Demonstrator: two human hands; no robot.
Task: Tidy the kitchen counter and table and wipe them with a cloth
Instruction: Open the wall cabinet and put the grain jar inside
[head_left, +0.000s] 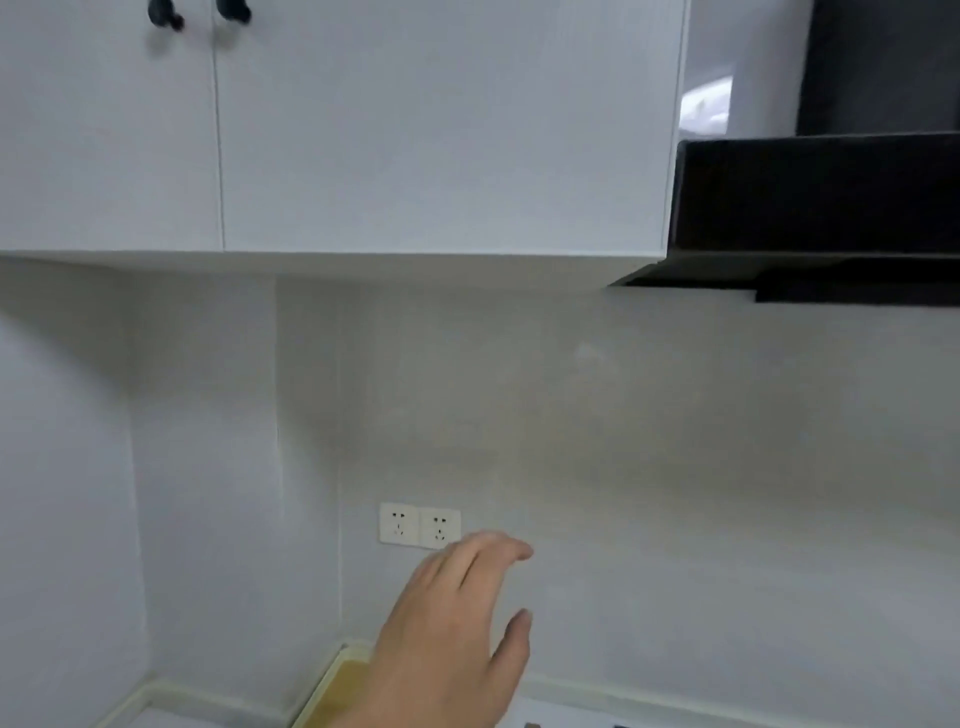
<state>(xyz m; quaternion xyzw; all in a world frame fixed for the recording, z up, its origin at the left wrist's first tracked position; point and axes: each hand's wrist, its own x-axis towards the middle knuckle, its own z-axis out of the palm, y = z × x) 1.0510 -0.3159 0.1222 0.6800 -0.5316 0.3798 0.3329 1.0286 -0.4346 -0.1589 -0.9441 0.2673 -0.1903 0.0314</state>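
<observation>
An empty left hand (452, 634) above the bench (166, 719).
In the head view the hand was loose, fingers spread, holding nothing, just below the wall sockets (420, 526). Only a thin strip of bench showed, beside a yellow board (345, 686). No cloth was in sight. A cloth would likely be soft and light, easy to bunch up anywhere.

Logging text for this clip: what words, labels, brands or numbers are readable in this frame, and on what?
None can be read.
wall socket: only pin holes show, no legible marking.
range hood: plain black, no brand visible.
cabinet doors: blank white.
dark marks at the bottom edge: cut off and too small to read.
The left hand hides part of the counter below.
</observation>
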